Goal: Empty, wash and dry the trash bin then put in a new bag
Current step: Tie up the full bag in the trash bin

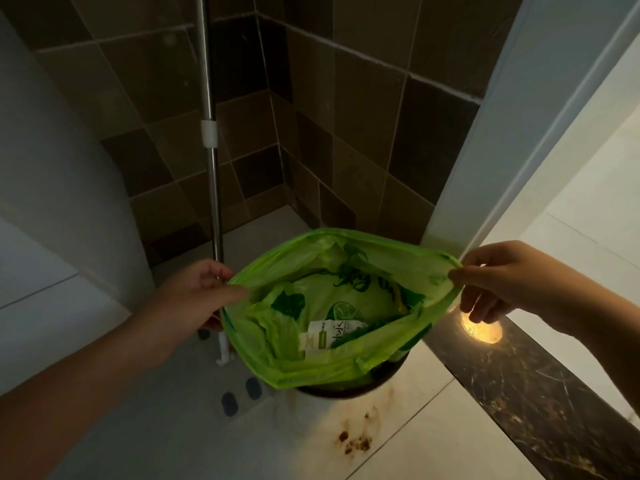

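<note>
Left hand [194,292], right hand [498,282] pinching bag [322,365] rim: gather edges between fingers, lift straight from bin [332,393] below.

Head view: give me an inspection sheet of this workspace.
Surface: pale tiled floor with brown stains near the bin.
Job's things: green bag held open, its lower part in the dark bin; rubbish inside, including a white label.
Clutter: metal pole standing behind the bag.
Grippers: left hand and right hand each pinch the bag's rim on opposite sides.
Cables: nothing seen.
Surroundings: dark tiled wall, white door frame, dark marble threshold.
</note>
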